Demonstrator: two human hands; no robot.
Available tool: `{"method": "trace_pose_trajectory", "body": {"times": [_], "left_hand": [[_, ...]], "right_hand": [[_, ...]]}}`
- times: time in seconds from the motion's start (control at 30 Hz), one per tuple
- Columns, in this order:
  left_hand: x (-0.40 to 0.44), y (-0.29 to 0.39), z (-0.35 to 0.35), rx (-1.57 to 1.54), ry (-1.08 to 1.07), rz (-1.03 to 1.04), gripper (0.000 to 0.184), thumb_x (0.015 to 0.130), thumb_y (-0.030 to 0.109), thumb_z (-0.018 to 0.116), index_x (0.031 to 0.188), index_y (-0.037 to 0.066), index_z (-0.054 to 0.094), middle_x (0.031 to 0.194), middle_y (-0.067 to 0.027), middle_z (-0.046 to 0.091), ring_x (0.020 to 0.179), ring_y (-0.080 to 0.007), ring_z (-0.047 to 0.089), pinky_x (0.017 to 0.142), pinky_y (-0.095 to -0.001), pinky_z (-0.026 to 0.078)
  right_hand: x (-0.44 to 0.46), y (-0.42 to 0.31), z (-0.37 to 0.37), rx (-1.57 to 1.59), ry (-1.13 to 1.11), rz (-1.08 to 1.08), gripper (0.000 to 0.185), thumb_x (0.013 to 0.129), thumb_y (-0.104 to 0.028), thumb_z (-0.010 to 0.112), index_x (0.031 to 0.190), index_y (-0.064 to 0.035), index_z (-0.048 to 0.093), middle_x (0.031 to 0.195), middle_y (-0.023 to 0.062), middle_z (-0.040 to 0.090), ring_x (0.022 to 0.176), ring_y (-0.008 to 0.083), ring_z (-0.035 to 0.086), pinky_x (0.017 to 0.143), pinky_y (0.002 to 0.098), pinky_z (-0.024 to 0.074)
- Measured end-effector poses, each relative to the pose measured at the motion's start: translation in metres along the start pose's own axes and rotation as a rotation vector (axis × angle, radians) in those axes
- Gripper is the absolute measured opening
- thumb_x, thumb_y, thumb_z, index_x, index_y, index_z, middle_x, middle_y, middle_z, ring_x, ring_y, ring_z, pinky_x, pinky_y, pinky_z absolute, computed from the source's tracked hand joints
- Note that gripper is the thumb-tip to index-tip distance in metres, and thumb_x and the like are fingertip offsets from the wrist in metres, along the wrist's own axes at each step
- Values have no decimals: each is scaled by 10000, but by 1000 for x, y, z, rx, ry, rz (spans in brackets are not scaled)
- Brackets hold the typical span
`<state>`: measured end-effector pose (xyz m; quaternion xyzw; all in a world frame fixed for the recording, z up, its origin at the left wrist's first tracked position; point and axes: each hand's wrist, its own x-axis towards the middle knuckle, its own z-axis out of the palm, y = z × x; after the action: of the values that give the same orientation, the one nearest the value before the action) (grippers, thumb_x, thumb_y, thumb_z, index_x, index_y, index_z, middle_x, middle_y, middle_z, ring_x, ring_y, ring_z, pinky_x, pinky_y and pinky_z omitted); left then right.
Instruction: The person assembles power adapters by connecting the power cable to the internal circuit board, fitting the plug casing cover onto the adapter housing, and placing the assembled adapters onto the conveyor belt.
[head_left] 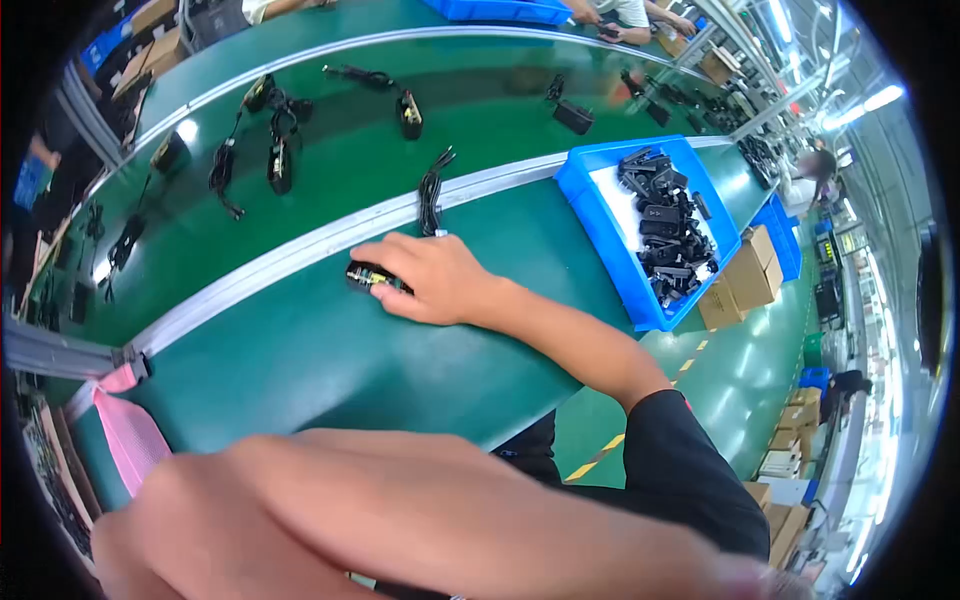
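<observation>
My right hand (440, 280) is palm down on the green bench, thumb and fingers closed around a small open black power adapter (368, 274). Yellow and other circuit parts show inside its case. Just beyond the hand, a bundled black cable (430, 200) lies over the metal rail; whether it joins this adapter is hidden. My left arm (420, 500) crosses the foreground very near the camera, large and blurred. Its hand, towards the lower right edge, is too smeared to make out.
A blue bin (640, 290) of black adapter housings (665, 220) stands at the bench's right end, near a cardboard box (755, 270). Past the metal rail (280, 250), several adapters with cables lie on a green surface (340, 170). Pink cloth (135, 430) hangs at left. Other people work farther off.
</observation>
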<state>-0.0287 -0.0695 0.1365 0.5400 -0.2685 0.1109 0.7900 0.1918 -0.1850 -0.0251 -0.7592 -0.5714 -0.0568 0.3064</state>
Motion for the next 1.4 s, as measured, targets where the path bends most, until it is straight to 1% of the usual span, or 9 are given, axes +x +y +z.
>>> {"method": "trace_pose_trajectory", "body": {"times": [0.13, 0.27, 0.37, 0.43, 0.5, 0.83, 1.13, 1.23, 1.4], "left_hand": [[-3, 1, -4, 16, 6, 6, 216, 1066, 204, 565, 960, 17, 540, 1044, -159, 644, 842, -245, 591, 785, -359, 543], [-6, 1, -8, 41, 33, 31, 218, 1065, 209, 565, 973, 13, 542, 1052, -163, 646, 854, -249, 594, 793, -361, 542], [-5, -1, -8, 54, 60, 55, 220, 1064, 213, 565, 983, 10, 544, 1057, -167, 647, 864, -251, 595, 798, -364, 542], [-4, -3, -8, 57, 82, 70, 222, 1063, 216, 564, 989, 8, 545, 1061, -169, 647, 870, -253, 597, 802, -365, 542], [-3, -6, -9, 58, 87, 88, 224, 1063, 219, 564, 996, 6, 546, 1065, -172, 648, 877, -255, 598, 806, -366, 541], [-1, -6, -14, 104, 117, 142, 240, 1060, 233, 564, 1028, -5, 552, 1084, -183, 652, 909, -264, 604, 826, -373, 540], [3, -4, -13, 139, 126, 190, 259, 1057, 245, 563, 1056, -14, 557, 1101, -194, 655, 938, -272, 610, 844, -379, 538], [5, -4, -16, 155, 133, 215, 266, 1057, 249, 563, 1066, -17, 559, 1107, -197, 657, 947, -274, 612, 850, -381, 538], [17, -5, -27, 217, 166, 314, 279, 1055, 256, 563, 1082, -22, 562, 1116, -203, 658, 963, -278, 615, 859, -385, 537]], "right_hand": [[0, 1, 1, 21, 10, -8, 460, 925, -294, 691, 1353, -142, 621, 996, 75, 680, 739, 327, 698, 628, 440, 564], [0, -2, -3, -16, -59, 42, 467, 911, -278, 694, 1353, -145, 622, 997, 72, 688, 754, 323, 703, 628, 440, 563], [0, -1, 1, -7, 11, 4, 468, 906, -277, 696, 1350, -145, 626, 1010, 78, 692, 769, 325, 705, 631, 444, 562], [2, -4, -1, -10, -2, 1, 456, 909, -260, 698, 1346, -141, 643, 1036, 77, 691, 769, 315, 704, 627, 438, 558], [2, -5, -3, 19, -23, 26, 419, 927, -287, 698, 1314, -137, 640, 1016, 84, 688, 774, 317, 717, 628, 446, 562], [3, -6, -4, 19, -28, 18, 424, 926, -275, 702, 1322, -141, 635, 988, 81, 682, 753, 314, 707, 616, 445, 554], [3, -7, -3, 16, -35, 27, 429, 927, -277, 700, 1330, -146, 631, 1008, 87, 687, 770, 319, 713, 629, 450, 559], [4, -8, -6, 18, -57, 43, 433, 928, -277, 699, 1334, -147, 630, 1020, 87, 691, 778, 322, 718, 642, 456, 563], [3, -3, -4, -2, -8, 0, 422, 937, -283, 692, 1334, -153, 629, 1024, 86, 692, 784, 324, 719, 649, 459, 564]]}}
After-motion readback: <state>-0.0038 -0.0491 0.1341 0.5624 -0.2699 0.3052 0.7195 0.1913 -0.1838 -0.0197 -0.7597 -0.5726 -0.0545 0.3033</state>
